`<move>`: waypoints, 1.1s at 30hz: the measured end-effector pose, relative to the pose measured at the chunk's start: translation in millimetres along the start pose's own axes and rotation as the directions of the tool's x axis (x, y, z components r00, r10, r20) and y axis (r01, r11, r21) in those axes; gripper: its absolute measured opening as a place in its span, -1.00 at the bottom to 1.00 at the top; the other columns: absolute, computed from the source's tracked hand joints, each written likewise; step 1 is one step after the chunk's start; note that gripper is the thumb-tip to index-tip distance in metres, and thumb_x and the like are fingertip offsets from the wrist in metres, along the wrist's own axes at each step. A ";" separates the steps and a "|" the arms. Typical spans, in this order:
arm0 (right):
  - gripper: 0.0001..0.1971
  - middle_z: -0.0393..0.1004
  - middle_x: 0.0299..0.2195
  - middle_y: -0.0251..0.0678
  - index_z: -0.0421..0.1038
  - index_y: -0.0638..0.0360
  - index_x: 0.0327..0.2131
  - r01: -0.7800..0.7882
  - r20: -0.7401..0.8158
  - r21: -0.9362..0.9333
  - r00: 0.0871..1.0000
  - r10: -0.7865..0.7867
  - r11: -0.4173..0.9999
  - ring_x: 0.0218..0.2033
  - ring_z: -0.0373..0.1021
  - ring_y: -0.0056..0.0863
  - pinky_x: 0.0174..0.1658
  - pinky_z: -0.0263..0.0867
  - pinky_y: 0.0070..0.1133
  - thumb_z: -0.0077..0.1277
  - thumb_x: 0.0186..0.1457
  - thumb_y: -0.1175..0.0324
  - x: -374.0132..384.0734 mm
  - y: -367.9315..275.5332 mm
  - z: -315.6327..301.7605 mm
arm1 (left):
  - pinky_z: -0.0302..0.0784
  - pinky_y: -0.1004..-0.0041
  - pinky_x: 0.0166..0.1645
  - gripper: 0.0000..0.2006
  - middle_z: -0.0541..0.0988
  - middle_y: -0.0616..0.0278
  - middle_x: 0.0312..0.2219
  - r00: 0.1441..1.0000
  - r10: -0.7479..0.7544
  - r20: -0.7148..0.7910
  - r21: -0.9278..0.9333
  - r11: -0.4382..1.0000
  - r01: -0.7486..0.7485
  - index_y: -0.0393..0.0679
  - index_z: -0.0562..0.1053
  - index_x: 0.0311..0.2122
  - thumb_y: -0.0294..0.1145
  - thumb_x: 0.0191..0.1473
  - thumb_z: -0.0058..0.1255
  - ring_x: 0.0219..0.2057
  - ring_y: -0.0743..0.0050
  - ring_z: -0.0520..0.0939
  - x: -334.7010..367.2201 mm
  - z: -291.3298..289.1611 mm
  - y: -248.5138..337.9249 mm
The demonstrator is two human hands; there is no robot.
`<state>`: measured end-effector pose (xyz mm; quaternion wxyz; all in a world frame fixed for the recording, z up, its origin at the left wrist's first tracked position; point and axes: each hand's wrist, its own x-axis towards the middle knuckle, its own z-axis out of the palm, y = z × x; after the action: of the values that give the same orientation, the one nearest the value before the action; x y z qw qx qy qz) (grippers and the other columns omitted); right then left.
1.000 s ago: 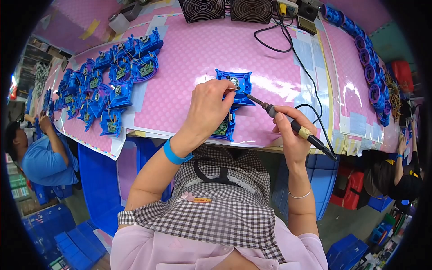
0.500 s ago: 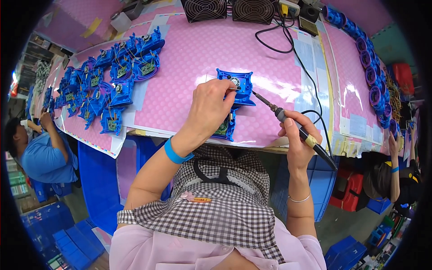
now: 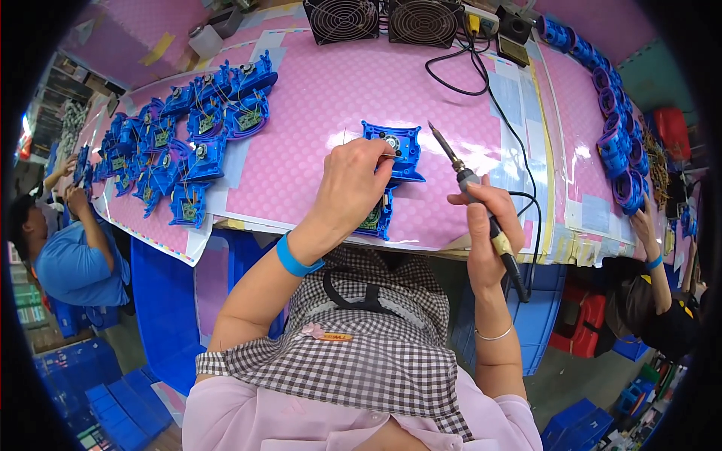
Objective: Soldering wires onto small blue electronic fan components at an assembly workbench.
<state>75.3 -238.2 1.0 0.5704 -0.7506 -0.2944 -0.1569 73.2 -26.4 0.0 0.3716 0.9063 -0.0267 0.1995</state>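
My right hand [image 3: 492, 233] is closed around a soldering iron [image 3: 445, 146], gripping it like a pen. Its metal tip points up and left, apart from the work. On the pink bench mat, a blue plastic housing [image 3: 408, 144] lies with a round speaker [image 3: 391, 141] in it. My left hand [image 3: 350, 180] reaches over the housing's left side, thumb and forefinger pinched on what looks like a thin wire near the speaker. Below it, partly hidden by that hand, sits a second blue part with a green circuit board [image 3: 372, 219].
Many blue housings [image 3: 201, 150] with boards and wires crowd the left of the bench. Two black fans [image 3: 342, 19] and a soldering stand [image 3: 514, 49] line the back. A black cord [image 3: 519, 135] crosses the right. Blue rings [image 3: 613, 150] lie farther right. Co-workers sit on both sides.
The soldering iron has moved away from the housing, its tip now raised and pointing more upward. My left hand stays nearly still. At right, a co-worker's hand has reached up to the blue rings.
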 end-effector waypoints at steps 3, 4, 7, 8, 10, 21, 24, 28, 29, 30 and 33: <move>-0.84 0.55 -0.36 -0.22 0.47 0.25 -0.27 -0.007 -0.047 -0.105 0.999 0.002 0.994 -0.20 0.47 -0.35 0.23 -0.03 -0.12 0.05 0.02 0.55 7.0 -8.6 11.9 | 0.49 0.21 -0.30 -0.92 0.57 0.00 -0.48 1.000 -0.007 0.008 -0.011 1.000 0.007 -0.28 0.50 -0.41 -0.53 -0.08 0.04 -0.41 0.03 0.59 -0.3 -0.6 -0.1; -0.84 0.55 -0.35 -0.23 0.48 0.23 -0.31 0.027 -0.074 -0.210 0.996 -0.043 0.977 -0.20 0.48 -0.35 0.24 -0.04 -0.10 0.11 -0.04 0.58 9.7 -9.3 15.9 | 0.49 0.21 -0.30 -0.92 0.57 0.00 -0.48 1.000 -0.008 0.006 -0.009 1.000 0.008 -0.28 0.50 -0.41 -0.53 -0.08 0.04 -0.41 0.03 0.59 -0.4 -0.7 -0.2; -0.79 0.56 -0.33 -0.24 0.50 0.20 -0.34 0.042 -0.084 -0.246 0.994 -0.064 0.968 -0.20 0.48 -0.36 0.23 -0.04 -0.07 0.18 -0.14 0.62 11.6 -2.0 21.3 | 0.47 0.21 -0.31 -0.90 0.57 -0.01 -0.49 1.000 -0.012 0.002 -0.002 1.000 0.012 -0.28 0.51 -0.39 -0.51 -0.08 0.05 -0.42 0.02 0.58 -0.1 -6.0 -0.9; -0.78 0.56 -0.33 -0.23 0.50 0.20 -0.33 0.056 -0.083 -0.244 0.993 -0.078 0.968 -0.21 0.49 -0.35 0.22 -0.02 -0.08 0.18 -0.14 0.62 11.5 0.8 20.9 | 0.46 0.28 -0.36 -0.89 0.57 0.04 -0.51 0.996 -0.042 -0.080 -0.066 0.997 0.037 -0.28 0.52 -0.38 -0.50 -0.07 0.07 -0.46 0.15 0.58 0.4 -14.3 -0.1; -0.82 0.56 -0.36 -0.24 0.50 0.24 -0.33 0.047 -0.119 -0.242 0.990 -0.078 0.969 -0.27 0.49 -0.42 0.22 0.01 -0.11 0.15 -0.10 0.61 9.2 5.3 16.1 | 0.44 0.35 -0.41 -0.88 0.57 0.10 -0.53 0.986 -0.074 -0.151 -0.132 0.990 0.054 -0.28 0.53 -0.36 -0.49 -0.06 0.09 -0.51 0.28 0.58 0.5 -30.8 -2.5; -0.85 0.58 -0.39 -0.30 0.52 0.23 -0.35 -0.157 -0.061 0.056 0.985 0.160 0.986 -0.32 0.50 -0.46 0.22 -0.04 -0.10 0.16 -0.08 0.51 8.1 0.6 16.9 | 0.40 0.42 -0.44 -0.84 0.55 0.14 -0.58 0.965 -0.208 -0.157 -0.059 0.978 0.201 -0.29 0.54 -0.46 -0.40 -0.12 0.21 -0.56 0.39 0.53 -12.6 -29.0 -17.3; -0.84 0.58 -0.39 -0.30 0.52 0.23 -0.35 -0.141 -0.063 0.021 0.988 0.142 0.990 -0.32 0.50 -0.46 0.23 -0.04 -0.11 0.16 -0.10 0.53 4.8 0.1 10.2 | 0.43 0.39 -0.41 -0.84 0.55 0.12 -0.57 0.968 -0.190 -0.165 -0.010 0.981 0.191 -0.29 0.53 -0.46 -0.41 -0.13 0.20 -0.54 0.31 0.55 -9.2 -31.5 -9.3; -0.85 0.58 -0.39 -0.29 0.52 0.24 -0.35 -0.159 -0.060 0.045 0.985 0.161 0.986 -0.31 0.50 -0.45 0.23 -0.05 -0.12 0.16 -0.09 0.51 6.7 2.6 10.6 | 0.36 0.51 -0.48 -0.84 0.59 0.20 -0.57 0.964 -0.165 -0.211 -0.017 0.986 0.165 -0.28 0.55 -0.42 -0.43 -0.13 0.24 -0.60 0.57 0.51 -4.0 -27.2 -16.4; -0.85 0.58 -0.39 -0.29 0.52 0.24 -0.35 -0.158 -0.059 0.045 0.985 0.161 0.986 -0.31 0.50 -0.45 0.23 -0.05 -0.12 0.16 -0.09 0.51 6.5 2.0 10.5 | 0.36 0.51 -0.48 -0.84 0.59 0.20 -0.57 0.963 -0.164 -0.212 -0.017 0.986 0.165 -0.28 0.55 -0.42 -0.43 -0.13 0.24 -0.60 0.57 0.51 -5.1 -27.2 -13.4; -0.85 0.58 -0.39 -0.29 0.52 0.23 -0.35 -0.147 -0.062 0.043 0.987 0.150 0.988 -0.33 0.50 -0.45 0.21 -0.01 -0.12 0.17 -0.09 0.51 5.6 1.9 10.7 | 0.34 0.52 -0.50 -0.85 0.60 0.21 -0.55 0.960 -0.204 -0.193 -0.039 0.979 0.200 -0.27 0.56 -0.42 -0.44 -0.13 0.23 -0.60 0.58 0.50 -6.1 -27.3 -7.9; -0.85 0.58 -0.41 -0.29 0.52 0.23 -0.35 -0.131 -0.057 0.029 0.990 0.133 0.991 -0.36 0.51 -0.45 0.17 0.08 -0.14 0.17 -0.09 0.50 7.5 1.3 10.8 | 0.31 0.53 -0.52 -0.86 0.61 0.21 -0.52 0.962 -0.232 -0.144 -0.090 0.971 0.221 -0.26 0.57 -0.41 -0.45 -0.12 0.22 -0.61 0.61 0.48 -5.2 -27.4 -1.2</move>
<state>80.9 -226.2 1.1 0.5974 -0.7562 -0.2293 -0.1369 59.3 -7.3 14.8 0.4257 0.8712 0.0985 0.2238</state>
